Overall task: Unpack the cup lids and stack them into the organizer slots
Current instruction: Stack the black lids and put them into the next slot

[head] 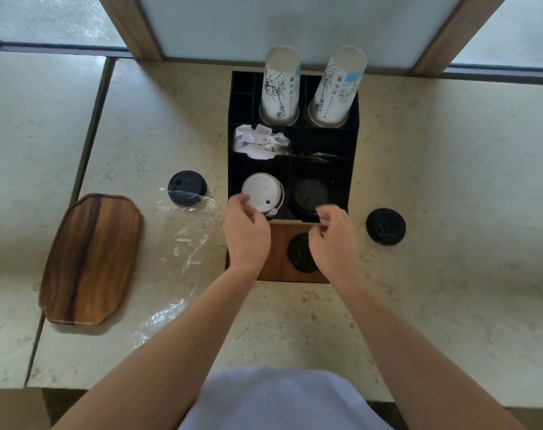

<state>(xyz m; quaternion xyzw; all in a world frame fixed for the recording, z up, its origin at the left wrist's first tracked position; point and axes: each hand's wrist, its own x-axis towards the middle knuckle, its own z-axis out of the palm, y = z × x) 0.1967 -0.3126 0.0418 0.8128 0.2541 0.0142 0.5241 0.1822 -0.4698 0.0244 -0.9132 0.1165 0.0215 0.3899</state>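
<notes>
Two bare hands reach forward over the near edge of a black organizer [354, 125] that sits on a pale stone counter [434, 181]. The left hand [247, 229] has its fingers curled at the near rim of a stack of white lids [260, 191] in the organizer's near left slot; it seems to touch or pinch that rim, though the contact itself is not clear. The right hand [332, 234] hovers with fingers loosely curled and nothing visibly held, just in front of the near right slot, where a stack of black lids [310, 193] sits.

Loose black lids remain outside: one on the wooden ledge [279, 259] under the right wrist [298, 252], one on the counter to the right [385, 226], and one on the left [187, 188] at the edge of a crumpled clear plastic sleeve [183, 243].

The step appears to be settling the white stack. To do it well, press evenly around the rim so the top lid nests flat, with the other hand steadying the organizer.

The lids lie flat, domed tops facing up, so each stack's axis runs vertically. The white lid's sip hole points toward the viewer.

Behind are two columns of printed paper cups [281, 85], upside down, and crumpled white packets [259, 144]. A wooden tray [90, 259] lies far left.
</notes>
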